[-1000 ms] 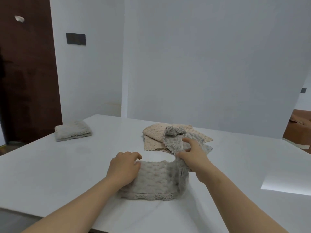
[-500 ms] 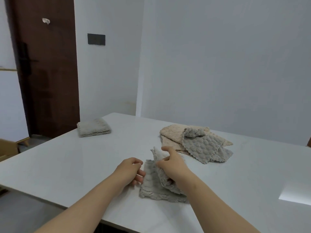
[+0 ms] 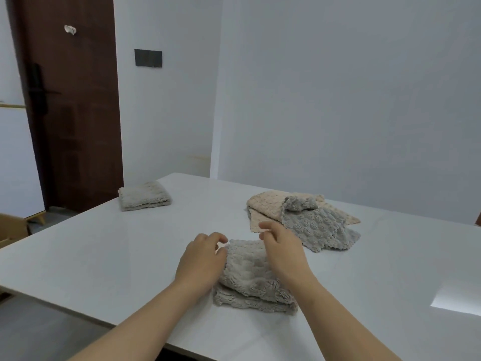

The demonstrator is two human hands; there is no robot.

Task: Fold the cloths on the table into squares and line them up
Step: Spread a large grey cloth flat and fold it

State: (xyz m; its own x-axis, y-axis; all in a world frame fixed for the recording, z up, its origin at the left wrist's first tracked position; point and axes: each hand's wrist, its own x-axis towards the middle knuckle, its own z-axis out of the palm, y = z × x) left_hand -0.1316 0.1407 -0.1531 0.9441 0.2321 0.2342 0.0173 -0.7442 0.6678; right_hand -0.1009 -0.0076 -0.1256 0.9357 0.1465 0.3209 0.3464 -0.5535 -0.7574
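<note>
A grey textured cloth (image 3: 247, 272) lies folded into a small thick square near the table's front edge. My left hand (image 3: 201, 261) sits against its left side, fingers loosely curled, thumb touching the edge. My right hand (image 3: 283, 251) rests on its right side, its fingers raised and loosely curled with nothing between them. Behind, a loose grey cloth (image 3: 315, 227) lies crumpled over a flat beige cloth (image 3: 265, 207). A folded pale grey cloth (image 3: 143, 196) sits at the far left corner.
The white table (image 3: 104, 256) runs wide to both sides, with a bright light patch (image 3: 455, 298) at the right. A dark brown door (image 3: 73, 113) and a cardboard box (image 3: 10, 227) stand beyond the left edge. White walls stand behind.
My right hand has brought the raised half of the grey cloth down to the left, so it now lies folded flat. Both hands have let go. The view has turned left.
</note>
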